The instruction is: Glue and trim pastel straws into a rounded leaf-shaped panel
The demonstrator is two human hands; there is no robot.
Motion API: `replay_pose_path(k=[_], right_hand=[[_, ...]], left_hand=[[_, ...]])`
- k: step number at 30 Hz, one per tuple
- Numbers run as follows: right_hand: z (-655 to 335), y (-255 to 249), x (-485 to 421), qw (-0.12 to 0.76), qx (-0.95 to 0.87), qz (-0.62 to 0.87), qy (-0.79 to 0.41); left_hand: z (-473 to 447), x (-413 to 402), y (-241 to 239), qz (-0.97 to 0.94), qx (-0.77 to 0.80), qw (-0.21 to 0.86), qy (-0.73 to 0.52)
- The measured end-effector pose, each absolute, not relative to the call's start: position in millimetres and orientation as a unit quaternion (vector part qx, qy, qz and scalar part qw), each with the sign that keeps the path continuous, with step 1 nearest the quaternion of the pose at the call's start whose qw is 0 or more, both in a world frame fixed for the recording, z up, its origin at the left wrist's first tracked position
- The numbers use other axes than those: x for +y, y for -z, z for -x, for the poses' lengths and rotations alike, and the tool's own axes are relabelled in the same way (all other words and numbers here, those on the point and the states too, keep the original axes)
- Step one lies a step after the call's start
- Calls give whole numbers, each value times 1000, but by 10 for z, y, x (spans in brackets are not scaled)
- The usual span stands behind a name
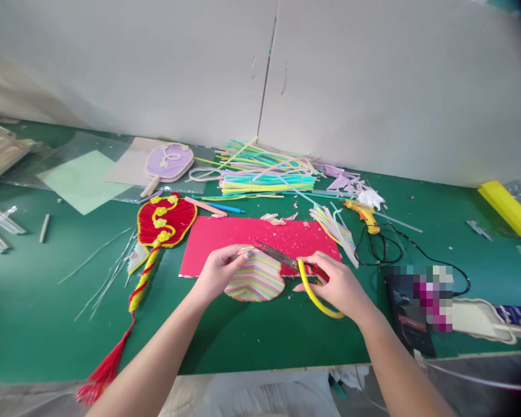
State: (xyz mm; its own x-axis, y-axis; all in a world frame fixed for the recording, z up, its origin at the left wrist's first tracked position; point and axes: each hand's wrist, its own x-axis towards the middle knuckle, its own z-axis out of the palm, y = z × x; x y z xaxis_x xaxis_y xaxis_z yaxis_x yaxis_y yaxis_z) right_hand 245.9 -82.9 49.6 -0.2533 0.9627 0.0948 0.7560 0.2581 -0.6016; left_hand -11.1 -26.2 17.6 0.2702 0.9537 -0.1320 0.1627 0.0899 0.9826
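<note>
My left hand [221, 273] pinches the upper left edge of a rounded fan-shaped piece [256, 279] striped in pastel colours, apparently made of pipe cleaners laid side by side. In my right hand [336, 284] is a pair of scissors [289, 260] with one large yellow handle loop. Their blades point left, parted a little, at the top edge of the striped piece. Beneath both lies a red sheet [230, 231] scattered with small clippings. Left of my hands rests a finished-looking red fan [150, 223] with yellow flowers, a wrapped handle and a red tassel [104, 368].
Bundles of pastel pipe cleaners [264, 176] lie at the back by the wall. A purple fan [170, 162] sits on paper at back left. To the right are a yellow glue gun [364, 215], its black cord, and a yellow block [510, 209].
</note>
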Motion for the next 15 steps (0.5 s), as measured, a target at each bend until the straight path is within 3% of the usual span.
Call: replay_pose_path(k=[15], right_hand=[[-2497,-489,-827,232,-755,558,-255]], left_hand=[[113,-261,-176,-579,477,559,-352]])
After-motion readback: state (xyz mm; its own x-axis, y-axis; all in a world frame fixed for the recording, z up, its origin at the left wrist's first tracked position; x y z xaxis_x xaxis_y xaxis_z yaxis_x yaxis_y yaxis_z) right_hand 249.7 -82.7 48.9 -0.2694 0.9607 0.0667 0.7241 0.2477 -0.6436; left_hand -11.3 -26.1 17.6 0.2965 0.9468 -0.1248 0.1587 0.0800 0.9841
